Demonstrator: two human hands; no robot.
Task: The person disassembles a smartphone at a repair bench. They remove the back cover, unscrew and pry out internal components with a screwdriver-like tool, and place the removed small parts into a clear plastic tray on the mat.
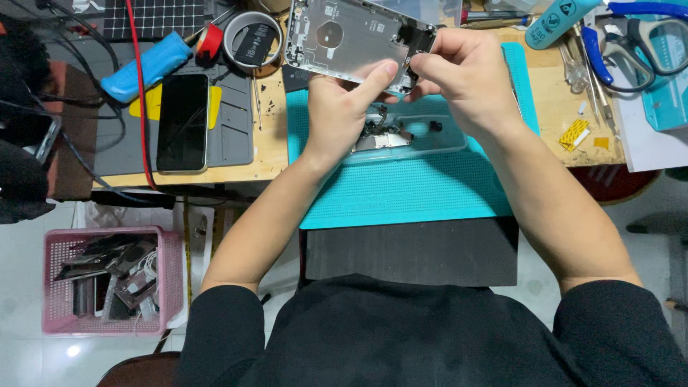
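Both of my hands hold up an opened silver phone housing [344,39], inside facing me, above the teal work mat [408,193]. My left hand [344,107] supports its lower edge with the thumb pressed on the bottom right corner. My right hand [466,72] grips that same corner from the right, fingers pinched at the edge. Under my hands a clear tray [444,140] on the mat holds small dark phone parts [383,132].
A black phone [183,122] lies on a grey mat at left, by a blue tool [147,66], red cable and tape rolls [247,39]. Tweezers, pliers and a teal bottle [555,21] sit at right. A pink basket [111,279] of parts stands on the floor.
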